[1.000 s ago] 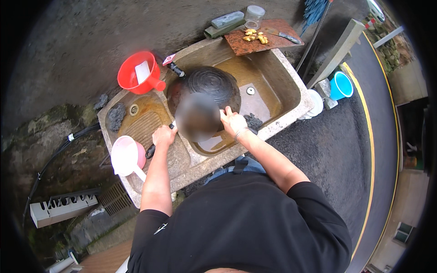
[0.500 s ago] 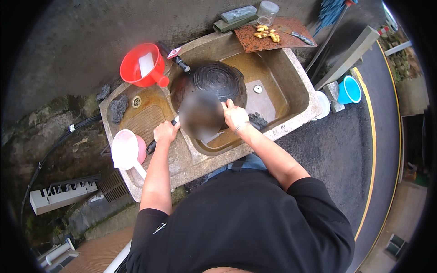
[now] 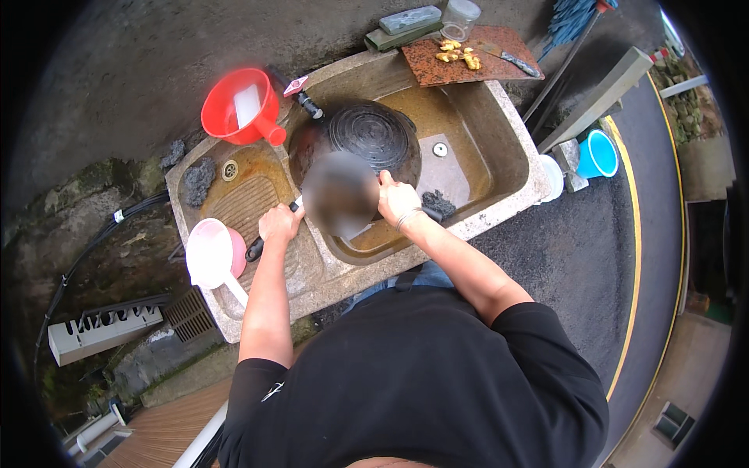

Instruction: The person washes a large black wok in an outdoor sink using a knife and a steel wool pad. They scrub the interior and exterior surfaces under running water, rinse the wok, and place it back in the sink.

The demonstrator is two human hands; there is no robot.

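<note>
My left hand [image 3: 279,224] is closed round a black handle [image 3: 254,249], with a short piece of pale metal showing past the fingers. My right hand [image 3: 399,203] is closed at the right side of a blurred round patch, and what its fingers grip cannot be made out. That patch hides whatever lies between my hands. Just beyond them, a dark wok [image 3: 373,134] with a ringed base rests bottom up in the stone sink [image 3: 511,132]. Beside my right wrist lies a dark scouring pad [image 3: 438,204].
Left of the basin are a pink ladle [image 3: 212,253], a red ladle [image 3: 257,129] and another dark pad [image 3: 200,181]. A tap [image 3: 309,105] reaches over the sink. Ginger pieces [image 3: 460,56] and a knife [image 3: 519,64] lie on a reddish slab [image 3: 425,66]. Blue bucket [image 3: 599,154] stands right.
The whole view has shifted slightly, with the sink a little further left and up. Both hands keep their grip in nearly the same place over the sink.
</note>
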